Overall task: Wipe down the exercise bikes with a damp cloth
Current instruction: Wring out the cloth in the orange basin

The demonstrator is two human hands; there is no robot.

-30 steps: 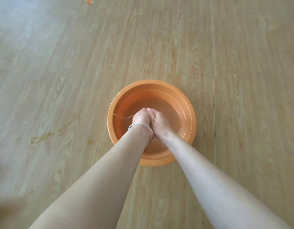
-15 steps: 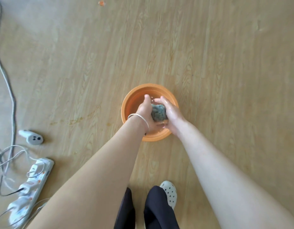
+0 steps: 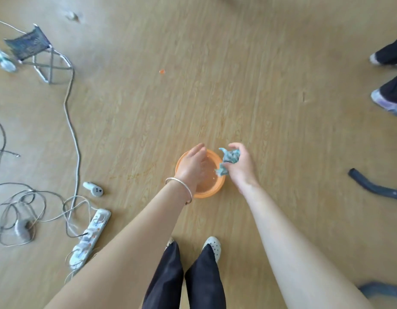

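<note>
An orange basin (image 3: 212,191) with water stands on the wooden floor in front of my feet. My right hand (image 3: 241,166) grips a crumpled grey-blue cloth (image 3: 228,160) above the basin's right rim. My left hand (image 3: 193,163), with a silver bangle on the wrist, hovers over the basin's left side with fingers relaxed and holds nothing. No whole exercise bike is in view; dark curved bars (image 3: 376,186) lie at the right edge.
A white power strip (image 3: 90,238) and tangled cables (image 3: 25,208) lie at the left, with a small white device (image 3: 93,189) beside them. A folding stool (image 3: 34,52) stands far left. Another person's feet (image 3: 387,103) are at the upper right.
I have stood up, so the basin looks smaller. Both hands squeezed the cloth over the basin; now my left hand has let go and my right hand holds the cloth alone.
</note>
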